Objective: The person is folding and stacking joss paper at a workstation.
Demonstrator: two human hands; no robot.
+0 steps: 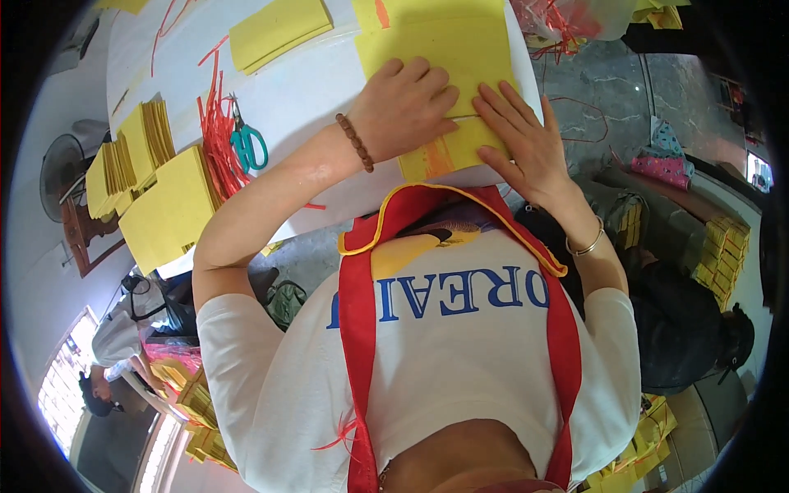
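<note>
Yellow paper sheets (485, 37) lie at the table's right side, with orange-red marks on them. A crease or edge runs across the paper between my hands. My left hand (407, 107), with a brown bead bracelet above it, is closed on the yellow paper, its fingers curled and its thumb along that edge. What lies under the curled fingers is hidden. Flat on the paper's right edge rests my right hand (526, 144), fingers stretched and apart, a bangle on the wrist.
A yellow paper stack (279, 33) lies at the far side of the white table (296, 99). Teal-handled scissors (248, 146) sit beside red strips (218, 135). More yellow stacks (168, 193) stand at the left. Two other people (123, 329) (682, 320) are nearby. A fan (64, 177) is far left.
</note>
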